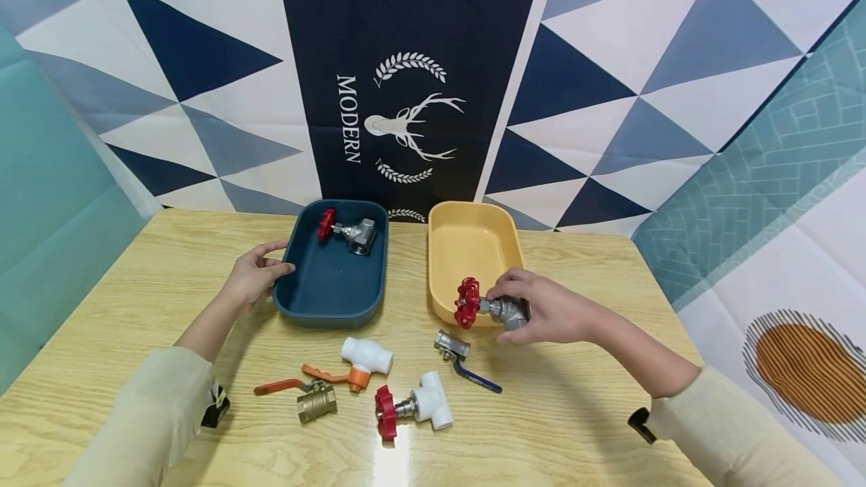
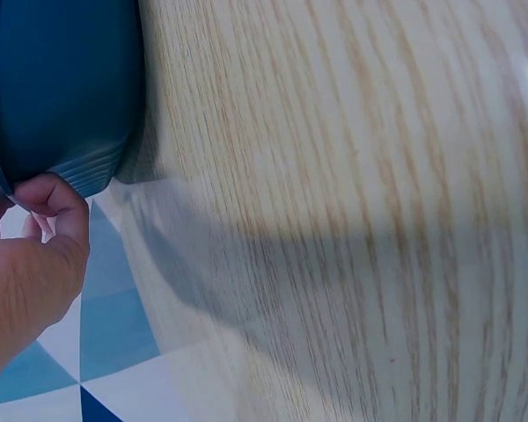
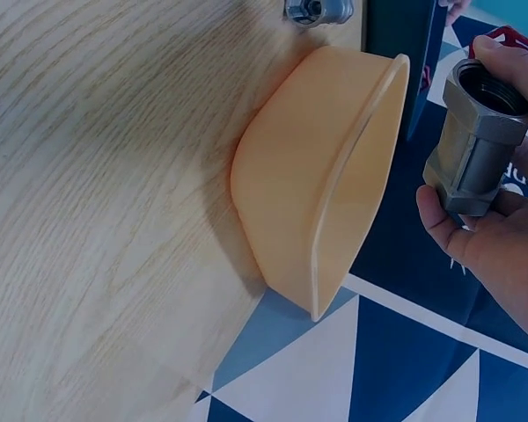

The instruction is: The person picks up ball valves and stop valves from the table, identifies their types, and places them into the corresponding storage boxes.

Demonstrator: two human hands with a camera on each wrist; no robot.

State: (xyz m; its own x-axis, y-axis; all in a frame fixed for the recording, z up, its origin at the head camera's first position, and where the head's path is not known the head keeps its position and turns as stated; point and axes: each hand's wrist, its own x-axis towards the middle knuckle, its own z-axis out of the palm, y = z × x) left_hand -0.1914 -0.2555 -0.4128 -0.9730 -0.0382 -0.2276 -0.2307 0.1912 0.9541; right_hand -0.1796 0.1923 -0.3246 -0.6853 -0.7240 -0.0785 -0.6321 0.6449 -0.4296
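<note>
My left hand [image 1: 253, 275] pinches the left rim of the dark blue bin [image 1: 331, 276]; the left wrist view shows thumb and fingers on the bin's edge [image 2: 62, 167]. Inside that bin lies a metal gate valve [image 1: 357, 235] with a red handwheel. With my right hand [image 1: 551, 307] I grip another metal gate valve [image 1: 504, 312], its red handwheel [image 1: 467, 303] pointing left, above the near edge of the yellow bin [image 1: 473, 239]. The right wrist view shows the open end of its hexagonal body [image 3: 480, 141] between thumb and fingers.
On the wooden table [image 1: 575, 427], nearer me, lie a brass ball valve [image 1: 316, 402] with a red lever, a white ball valve [image 1: 365, 355] with an orange lever, a white valve [image 1: 429, 402] with a red handwheel, and a small metal valve [image 1: 452, 346] with a blue lever.
</note>
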